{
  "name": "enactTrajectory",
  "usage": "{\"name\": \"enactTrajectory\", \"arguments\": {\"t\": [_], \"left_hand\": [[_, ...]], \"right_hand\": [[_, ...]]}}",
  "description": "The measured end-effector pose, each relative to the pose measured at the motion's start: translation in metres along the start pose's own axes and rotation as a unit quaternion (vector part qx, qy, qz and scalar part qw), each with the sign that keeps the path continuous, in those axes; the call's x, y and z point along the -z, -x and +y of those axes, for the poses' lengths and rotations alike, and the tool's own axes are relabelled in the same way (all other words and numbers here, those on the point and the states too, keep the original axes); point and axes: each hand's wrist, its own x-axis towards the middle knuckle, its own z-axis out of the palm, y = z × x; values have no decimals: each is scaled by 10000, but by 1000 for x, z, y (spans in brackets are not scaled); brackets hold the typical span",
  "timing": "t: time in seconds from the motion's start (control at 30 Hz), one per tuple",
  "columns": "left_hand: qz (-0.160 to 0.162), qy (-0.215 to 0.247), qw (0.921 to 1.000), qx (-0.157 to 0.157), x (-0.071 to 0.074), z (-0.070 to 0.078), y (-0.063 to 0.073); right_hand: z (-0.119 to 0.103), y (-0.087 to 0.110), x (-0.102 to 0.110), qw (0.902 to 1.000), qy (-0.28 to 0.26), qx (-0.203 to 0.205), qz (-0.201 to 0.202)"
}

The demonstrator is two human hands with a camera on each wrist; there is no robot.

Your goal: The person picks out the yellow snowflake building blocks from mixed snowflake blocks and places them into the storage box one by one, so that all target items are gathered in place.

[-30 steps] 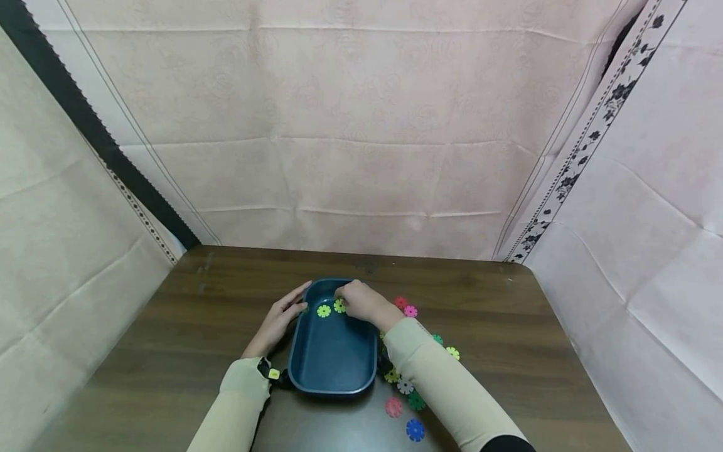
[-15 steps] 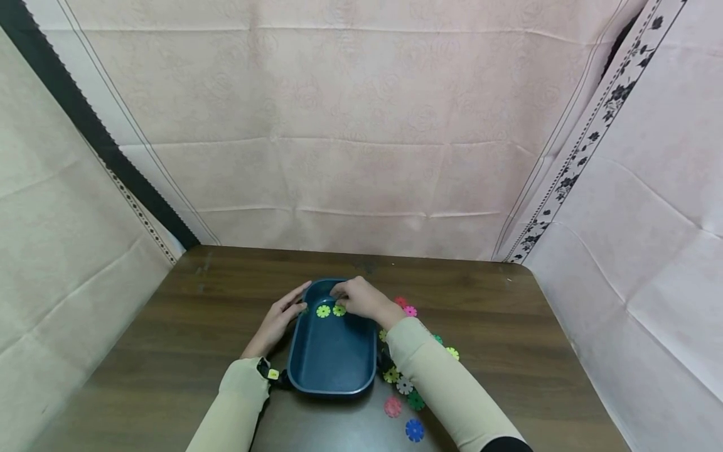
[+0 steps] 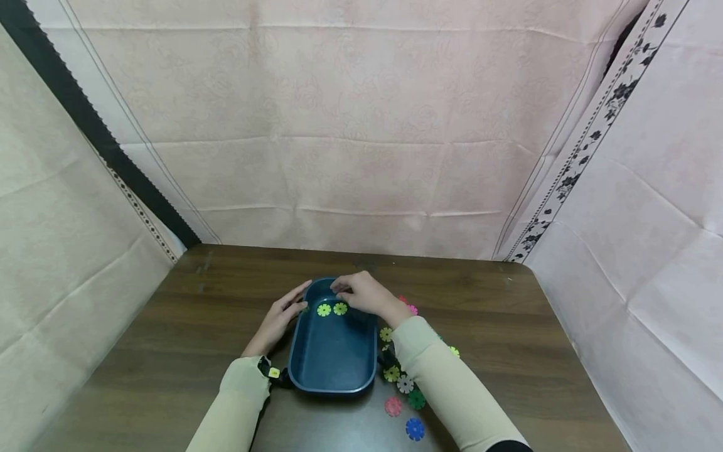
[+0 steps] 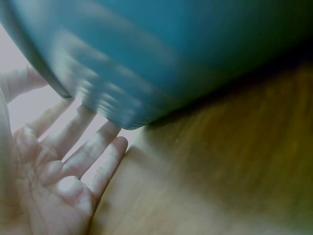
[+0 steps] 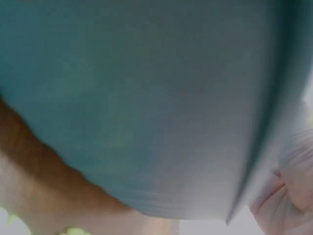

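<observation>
No lettering, number, brand name or sign is legible in the head view or in either of the blurred wrist views. In the head view, a small yellow patch (image 3: 273,373) stands out on the dark wristband (image 3: 263,366) at the person's left wrist, but it is too small to tell whether any print runs across it.
</observation>
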Motion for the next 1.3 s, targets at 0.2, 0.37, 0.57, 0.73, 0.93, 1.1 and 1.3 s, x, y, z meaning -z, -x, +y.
{"name": "enactTrajectory", "arguments": {"t": [0.2,0.37,0.57,0.73,0.93,1.1,1.3], "left_hand": [[132,-116,9998,-103,1,-27,-9],[119,-161,9997,-148,2,-28,-9],[104,-195,9996,-180,2,-28,-8],[100,-151,9997,-141,1,-28,-8],[75,-188,9997,-112,1,-27,-9],[7,-188,9998,-61,4,-27,-9],[3,-259,9996,-102,9,-26,-10]], "right_hand": [[0,21,17,9988,-198,65,436],[5,42,32,9959,-385,52,815],[14,74,44,9917,-489,-274,1154],[27,101,49,9840,-699,-632,1513],[54,133,49,9731,-957,-1018,1832],[76,152,36,9665,-1136,-1262,1922],[81,154,12,9794,-1131,-610,1556]]}}
